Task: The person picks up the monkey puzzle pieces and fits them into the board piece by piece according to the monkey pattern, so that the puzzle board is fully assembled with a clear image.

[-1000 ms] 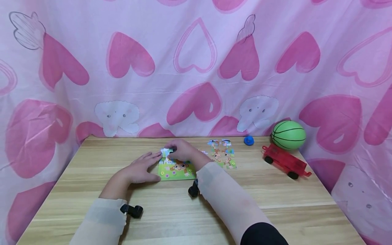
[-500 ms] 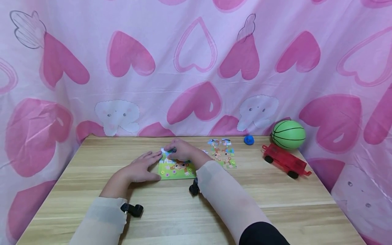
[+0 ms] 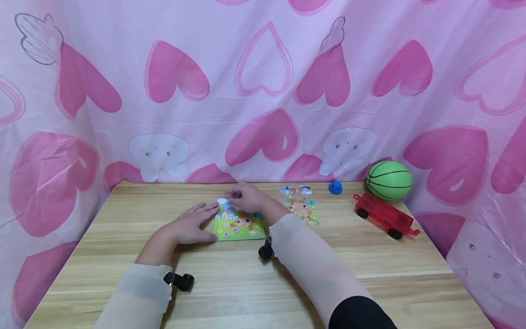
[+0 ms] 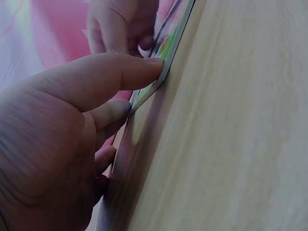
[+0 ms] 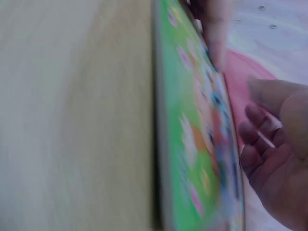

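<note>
A jigsaw board [image 3: 236, 234] with a green meadow and a cartoon monkey lies flat at mid-table. Along its left edge rests my left hand [image 3: 191, 227], fingers spread; in the left wrist view the thumb [image 4: 142, 70] presses on the board's near corner. My right hand [image 3: 251, 202] hovers over the board's far right part and hides that area. Seen from the right wrist, the right hand [image 5: 276, 144] has loosely bent fingers with nothing between them, apart from the board's blurred picture [image 5: 192, 139].
Right of the board lie several jigsaw pieces [image 3: 302, 208] with monkey pictures. Farther right are a small blue object [image 3: 335, 187], a green ball [image 3: 388, 180] and a red toy cart [image 3: 384, 217] with black wheels. A pink heart-print curtain [image 3: 213, 132] hangs behind the table.
My right hand has lifted off the jigsaw and drawn slightly up and right, uncovering more of the picture. The left hand has stayed at the board's left edge.
</note>
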`<state>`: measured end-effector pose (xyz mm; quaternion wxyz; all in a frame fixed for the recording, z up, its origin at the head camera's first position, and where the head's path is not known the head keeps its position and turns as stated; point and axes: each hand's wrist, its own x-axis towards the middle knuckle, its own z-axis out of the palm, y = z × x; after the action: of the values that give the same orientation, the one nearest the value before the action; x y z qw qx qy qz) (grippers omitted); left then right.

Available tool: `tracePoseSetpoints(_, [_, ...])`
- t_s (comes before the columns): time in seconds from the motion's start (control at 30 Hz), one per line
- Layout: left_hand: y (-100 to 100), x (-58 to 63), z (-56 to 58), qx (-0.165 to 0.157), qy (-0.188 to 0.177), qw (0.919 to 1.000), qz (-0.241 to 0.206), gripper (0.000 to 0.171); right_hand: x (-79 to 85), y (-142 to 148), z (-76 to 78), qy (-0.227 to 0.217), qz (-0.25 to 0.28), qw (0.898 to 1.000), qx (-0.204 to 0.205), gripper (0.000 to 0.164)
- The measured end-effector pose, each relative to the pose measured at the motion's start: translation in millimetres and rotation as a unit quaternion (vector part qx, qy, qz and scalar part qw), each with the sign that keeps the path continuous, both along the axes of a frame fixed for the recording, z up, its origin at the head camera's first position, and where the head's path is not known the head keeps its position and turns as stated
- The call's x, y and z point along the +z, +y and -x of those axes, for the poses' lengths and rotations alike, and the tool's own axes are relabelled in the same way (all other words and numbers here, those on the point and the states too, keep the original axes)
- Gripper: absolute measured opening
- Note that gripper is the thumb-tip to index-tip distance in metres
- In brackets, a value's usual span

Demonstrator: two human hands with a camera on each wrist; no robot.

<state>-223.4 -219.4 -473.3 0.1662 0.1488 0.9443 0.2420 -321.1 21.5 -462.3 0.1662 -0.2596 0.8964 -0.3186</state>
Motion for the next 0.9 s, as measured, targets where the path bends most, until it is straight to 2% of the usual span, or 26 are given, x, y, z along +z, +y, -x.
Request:
tracePoseSetpoints(0.13, [1.6, 0.6, -0.3, 0.001, 0.002, 1.0, 0.004, 0.1, 10.1, 27.6, 2.6, 0.003, 0.052, 0.998, -0.025, 0.045])
tracePoseSetpoints(0.43, [4.8, -0.8, 0.1, 0.007, 0.004, 0.9999, 0.009, 0.101, 28.1, 99.3, 9.9, 0.03, 0.048, 0.996, -0.075, 0.049])
tracePoseSetpoints(0.67, [4.4, -3.2, 0.5, 0.005, 0.003, 1.0, 0.006, 0.101, 21.5, 136.0, 17.4, 0.025, 0.054, 0.99, -0.129, 0.048])
tracePoseSetpoints(0.9, [3.9, -3.6, 1.3, 0.004, 0.005, 1.0, 0.005, 0.1, 9.8, 163.3, 30.7, 0.014, 0.05, 0.987, -0.155, 0.042])
